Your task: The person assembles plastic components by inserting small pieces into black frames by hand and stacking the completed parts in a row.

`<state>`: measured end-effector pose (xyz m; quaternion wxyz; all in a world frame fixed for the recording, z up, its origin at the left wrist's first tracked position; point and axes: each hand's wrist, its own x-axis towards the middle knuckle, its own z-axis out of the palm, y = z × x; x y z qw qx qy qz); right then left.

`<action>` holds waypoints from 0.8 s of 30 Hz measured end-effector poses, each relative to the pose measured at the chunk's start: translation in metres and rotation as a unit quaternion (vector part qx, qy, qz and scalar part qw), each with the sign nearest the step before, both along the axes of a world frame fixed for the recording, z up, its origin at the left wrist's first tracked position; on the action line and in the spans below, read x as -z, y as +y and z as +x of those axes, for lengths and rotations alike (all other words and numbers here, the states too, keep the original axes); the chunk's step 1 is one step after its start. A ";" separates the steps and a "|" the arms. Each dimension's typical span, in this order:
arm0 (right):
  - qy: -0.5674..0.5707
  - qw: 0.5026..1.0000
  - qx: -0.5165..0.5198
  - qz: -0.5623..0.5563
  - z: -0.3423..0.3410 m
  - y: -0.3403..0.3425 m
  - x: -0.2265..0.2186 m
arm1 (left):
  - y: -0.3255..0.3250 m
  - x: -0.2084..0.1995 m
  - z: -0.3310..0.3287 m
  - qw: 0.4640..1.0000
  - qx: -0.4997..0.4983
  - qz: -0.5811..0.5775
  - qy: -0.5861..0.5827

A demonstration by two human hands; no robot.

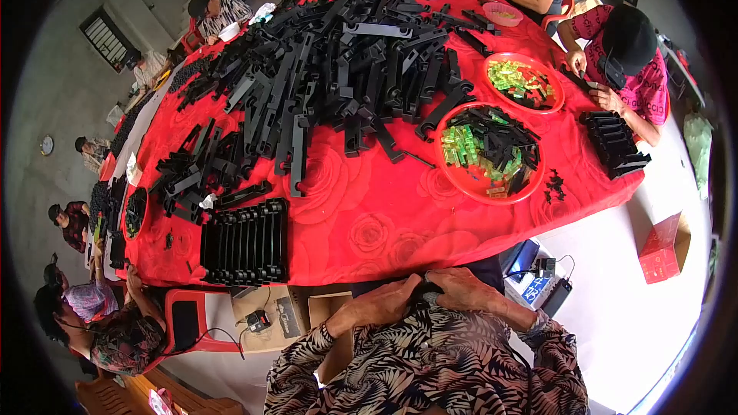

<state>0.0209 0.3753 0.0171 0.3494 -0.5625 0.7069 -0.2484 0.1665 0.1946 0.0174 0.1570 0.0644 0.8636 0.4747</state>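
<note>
Close to my body, just below the table's front edge, my left hand (388, 300) and my right hand (460, 290) are drawn together with bent fingers. A small dark piece (422, 290) shows between them; its kind cannot be made out, and the fingertips are mostly hidden. Ahead on the red flowered tablecloth (361, 219) sits an orange-red basin (455, 184) holding clear yellow-green pieces and small black parts. To the left of my hands, a neat row of long black plastic parts (244, 242) lies at the table edge.
A big heap of long black plastic parts (338, 54) covers the table's middle. Another orange-red basin (560, 100) and a stack of black parts (615, 142) stand at the right, beside a co-worker (646, 84). Below the edge are cardboard boxes (269, 315) and a power strip (557, 297).
</note>
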 end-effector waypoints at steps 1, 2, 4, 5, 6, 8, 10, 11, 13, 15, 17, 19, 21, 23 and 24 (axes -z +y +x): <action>0.006 1.000 0.000 0.004 0.001 -0.001 0.002 | -0.001 0.000 0.000 1.000 0.005 0.008 -0.022; 0.012 1.000 0.001 0.008 0.002 -0.001 0.003 | 0.000 0.000 0.001 1.000 0.005 0.008 -0.022; 0.022 1.000 0.010 0.012 0.002 0.000 0.004 | 0.001 -0.003 0.007 0.993 -0.057 -0.107 -0.008; 0.031 0.999 0.018 0.016 0.003 0.001 0.004 | 0.001 -0.003 0.010 0.993 -0.056 -0.107 -0.008; 0.031 0.999 0.018 0.016 0.003 0.001 0.002 | 0.001 -0.005 0.015 0.980 -0.080 -0.180 0.012; 0.000 0.999 0.036 0.025 0.004 0.001 -0.004 | 0.001 -0.011 0.019 0.962 -0.103 -0.251 0.030; 0.017 0.999 0.021 0.031 0.002 -0.001 -0.004 | 0.002 -0.017 0.020 0.966 -0.118 -0.225 0.044; 0.035 0.999 0.007 0.037 0.001 -0.001 -0.004 | 0.001 -0.014 0.021 0.966 -0.120 -0.226 0.044; 0.037 0.999 -0.011 -0.005 -0.001 -0.003 0.009 | 0.001 -0.006 0.021 0.967 -0.135 -0.205 0.063; 0.040 0.998 -0.031 -0.048 -0.003 -0.006 0.009 | 0.000 -0.004 0.020 0.968 -0.138 -0.198 0.069; 0.040 0.994 -0.079 0.066 -0.005 -0.016 -0.005 | -0.001 -0.004 0.019 0.969 -0.142 -0.191 0.074; 0.037 0.992 -0.085 0.083 -0.002 -0.024 -0.011 | -0.003 -0.004 0.019 0.968 -0.134 -0.198 0.070; 0.034 0.990 -0.090 0.101 -0.001 -0.027 -0.011 | -0.005 -0.004 0.019 0.969 -0.138 -0.187 0.079; 0.061 0.993 -0.089 0.049 0.002 -0.027 -0.003 | -0.008 -0.005 0.019 0.970 -0.140 -0.175 0.089; 0.061 0.993 -0.088 0.049 0.003 -0.026 0.004 | -0.008 -0.006 0.019 0.970 -0.140 -0.177 0.090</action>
